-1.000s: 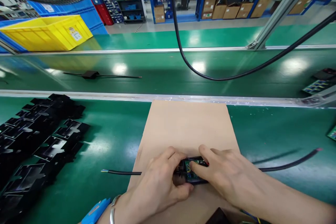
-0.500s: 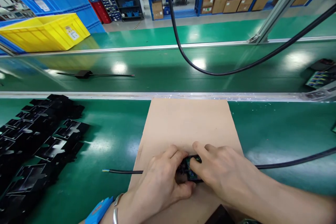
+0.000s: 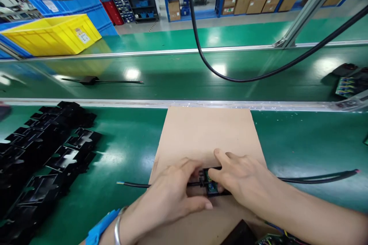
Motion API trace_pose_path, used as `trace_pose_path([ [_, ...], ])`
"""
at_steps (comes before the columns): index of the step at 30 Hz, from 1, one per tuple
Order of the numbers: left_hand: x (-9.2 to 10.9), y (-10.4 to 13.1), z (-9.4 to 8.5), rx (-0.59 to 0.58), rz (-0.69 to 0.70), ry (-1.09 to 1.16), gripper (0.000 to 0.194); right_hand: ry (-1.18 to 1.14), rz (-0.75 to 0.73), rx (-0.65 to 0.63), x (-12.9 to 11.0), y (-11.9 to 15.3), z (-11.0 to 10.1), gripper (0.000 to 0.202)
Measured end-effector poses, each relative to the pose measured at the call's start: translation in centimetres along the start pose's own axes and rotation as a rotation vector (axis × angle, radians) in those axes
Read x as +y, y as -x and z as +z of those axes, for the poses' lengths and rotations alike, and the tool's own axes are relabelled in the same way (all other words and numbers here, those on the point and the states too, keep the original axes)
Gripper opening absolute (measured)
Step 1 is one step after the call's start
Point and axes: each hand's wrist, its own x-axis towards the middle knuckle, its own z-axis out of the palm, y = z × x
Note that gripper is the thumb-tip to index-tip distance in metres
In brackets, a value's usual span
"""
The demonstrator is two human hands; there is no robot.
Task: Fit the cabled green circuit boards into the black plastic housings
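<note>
A small black housing with a green circuit board (image 3: 212,187) lies on the brown cardboard sheet (image 3: 208,130). My right hand (image 3: 238,174) grips it from the right, its fingers over the board and partly hiding it. Around the housing's left end curls my left hand (image 3: 179,191), thumb and fingers apart, with nothing held between them. A black cable (image 3: 135,185) with a stripped tip comes out at the left, passing behind my left hand into the housing. Beyond my right wrist, another black cable (image 3: 316,180) runs to the right over the green surface.
Rows of black plastic housings (image 3: 37,141) cover the left side. A dark part (image 3: 240,233) and wired boards (image 3: 270,239) lie at the bottom edge. A black cable (image 3: 244,80) hangs in front. Farther back are a yellow bin (image 3: 57,36) and more parts (image 3: 346,86) at right.
My left fingers have loosened and moved slightly left off the housing, showing more of it and its cable. The right cable's end has come into view. Something blurred appears at the left edge.
</note>
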Motion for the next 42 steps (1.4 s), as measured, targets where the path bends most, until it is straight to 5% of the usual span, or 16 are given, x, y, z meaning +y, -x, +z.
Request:
trace_pose_path([
  [2, -0.1, 0.0, -0.8, -0.106, -0.066, 0.052, 0.020, -0.070, 0.003, -0.023, 0.1, -0.1, 0.0, 0.016],
  [6, -0.2, -0.6, -1.0, -0.273, -0.199, 0.269, 0.023, -0.119, -0.022, 0.011, 0.3, 0.1, 0.4, 0.018],
  [9, 0.2, -0.6, 0.0, -0.103, -0.138, 0.205, 0.013, -0.111, -0.047, 0.053, 0.3, 0.3, 0.8, 0.018],
  [14, -0.1, 0.3, 2.3, 0.249, 0.248, -0.164, 0.021, -0.132, -0.059, 0.112, 0.4, 0.4, 1.3, 0.013],
  [17, -0.9, 0.9, 3.4, 0.333, 0.344, -0.378, 0.025, -0.126, -0.048, 0.122, 0.5, 0.4, 1.3, 0.012],
  [25, -0.8, 1.4, 4.5, 0.334, 0.340, -0.738, 0.022, -0.029, -0.172, 0.246, 0.6, 0.2, 1.1, 0.013],
  [30, 0.2, 0.8, 4.6, 0.275, 0.321, -0.873, 0.023, 0.060, -0.281, 0.214, 0.3, 0.9, 0.9, 0.011],
  [37, -0.1, 0.5, 4.0, 0.151, 0.304, -0.824, 0.023, 0.027, -0.197, 0.077, 0.1, 0.5, 0.1, 0.016],
  [42, -1.1, -0.1, 3.5, 0.185, 0.327, -0.672, 0.026, -0.029, -0.173, -0.012, 0.7, -0.6, -0.5, 0.014],
])
